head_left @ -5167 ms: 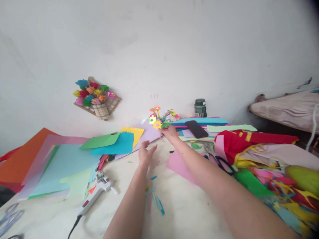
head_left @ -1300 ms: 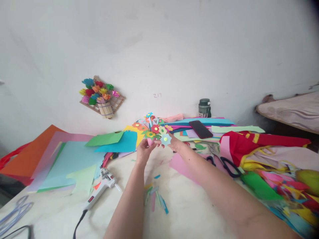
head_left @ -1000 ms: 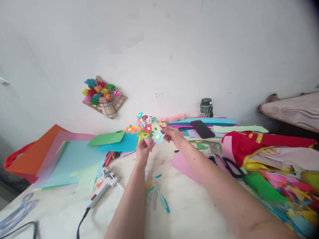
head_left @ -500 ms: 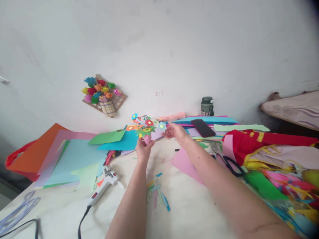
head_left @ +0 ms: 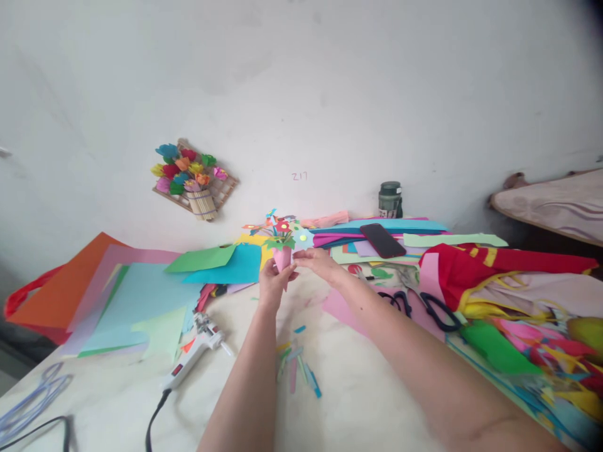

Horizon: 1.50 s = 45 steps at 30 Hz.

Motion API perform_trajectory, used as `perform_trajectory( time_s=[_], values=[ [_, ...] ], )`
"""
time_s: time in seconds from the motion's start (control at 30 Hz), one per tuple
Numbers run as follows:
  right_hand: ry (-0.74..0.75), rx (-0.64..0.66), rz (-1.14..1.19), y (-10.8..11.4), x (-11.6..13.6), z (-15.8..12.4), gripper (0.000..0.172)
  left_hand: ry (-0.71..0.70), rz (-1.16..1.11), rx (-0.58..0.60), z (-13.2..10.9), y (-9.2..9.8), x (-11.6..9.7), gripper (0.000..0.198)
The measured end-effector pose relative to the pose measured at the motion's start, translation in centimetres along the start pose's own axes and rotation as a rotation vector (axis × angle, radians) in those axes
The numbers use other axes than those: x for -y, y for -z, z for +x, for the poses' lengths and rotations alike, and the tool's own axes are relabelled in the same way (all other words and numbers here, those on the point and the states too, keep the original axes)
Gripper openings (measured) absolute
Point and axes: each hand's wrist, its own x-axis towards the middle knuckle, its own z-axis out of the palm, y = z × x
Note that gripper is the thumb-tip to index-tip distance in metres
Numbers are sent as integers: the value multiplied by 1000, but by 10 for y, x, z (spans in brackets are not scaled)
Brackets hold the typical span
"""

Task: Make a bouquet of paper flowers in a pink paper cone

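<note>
A small paper flower bouquet (head_left: 282, 242) stands upright in front of me, with a pink cone at its base, green leaves and red, orange and blue flowers. My left hand (head_left: 273, 282) is closed around the lower part of the pink cone. At the right side of the cone, the fingers of my right hand (head_left: 316, 262) are pinched together against it, just below a light blue flower (head_left: 304, 238) with a yellow centre. The exact contact of the right fingertips is too small to make out clearly.
A glue gun (head_left: 195, 358) lies left of my forearms, beside coloured paper sheets (head_left: 134, 301). Paper strips (head_left: 299, 367) lie between my arms. Scissors (head_left: 440, 312), a phone (head_left: 382, 241), a bottle (head_left: 390, 199) and a red cloth (head_left: 471, 270) are on the right.
My right hand has moved left and down, from beside the light blue flower to the pink cone. The bouquet has turned and now shows more of its cone.
</note>
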Motion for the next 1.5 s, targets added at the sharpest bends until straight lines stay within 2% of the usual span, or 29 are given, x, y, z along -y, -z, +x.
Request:
perform_trajectory(
  time_s=[0.17,0.27,0.4,0.47,0.53,0.6,0.7,0.77,0.87,1.07,1.3,1.5],
  values=[
    [32,27,0,1,-6,2,15,-13,-19,12,1,0,3,56],
    [100,65,-20,-3,-14,5,21,-36,46,-8,4,-2,9,53],
    [124,-35,-136,-9,-21,10,25,-99,179,-54,7,-9,17,46],
    [120,-71,-180,-9,-21,11,26,-98,201,-41,5,-12,18,47],
    [125,-59,-186,-6,-19,11,27,-86,172,40,4,-13,15,51],
    [120,-18,-141,-1,-17,11,27,-74,110,174,2,-11,10,53],
    [88,99,-4,8,-17,9,27,-25,39,341,-1,-4,1,46],
    [69,200,75,11,-17,7,28,20,36,377,-2,-1,-3,43],
    [55,258,105,10,-13,2,30,44,33,336,-3,-1,-4,43],
    [60,81,-22,-1,-5,-1,32,37,-1,248,-1,-8,3,51],
    [112,99,105,0,-17,10,31,42,36,276,-2,-8,5,55],
    [98,122,164,-1,-16,10,31,31,47,307,-4,-7,2,54]
  ],
)
